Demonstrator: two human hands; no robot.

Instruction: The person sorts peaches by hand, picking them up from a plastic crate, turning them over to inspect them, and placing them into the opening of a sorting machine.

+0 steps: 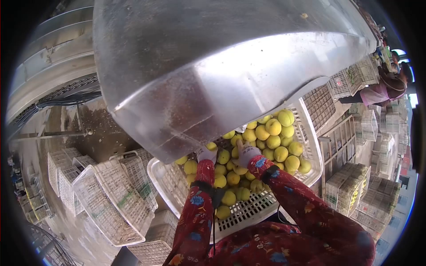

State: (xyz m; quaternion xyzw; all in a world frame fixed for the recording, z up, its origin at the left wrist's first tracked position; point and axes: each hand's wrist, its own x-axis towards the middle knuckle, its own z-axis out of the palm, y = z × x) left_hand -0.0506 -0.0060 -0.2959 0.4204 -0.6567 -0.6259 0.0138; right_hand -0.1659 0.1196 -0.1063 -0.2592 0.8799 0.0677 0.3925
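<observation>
A large white plastic crate (314, 155) stands in front of me, with many yellow-green peaches (280, 154) in it. My left hand (207, 154), in a pale glove, is among the peaches at the crate's left part, just under the metal edge. One peach (211, 145) sits right at its fingertips; its fingers are mostly hidden. My right hand (248, 153), gloved too, lies on the peaches near the middle of the crate. One of its fingers stretches out apart from the rest, touching the fruit. Both sleeves are red with flowers.
A big metal chute (230, 80) hangs over the far side of the crate and hides part of it. Stacked crates (115, 199) stand on the left, more crates (347, 188) on the right. A person (386, 88) stands at the far right.
</observation>
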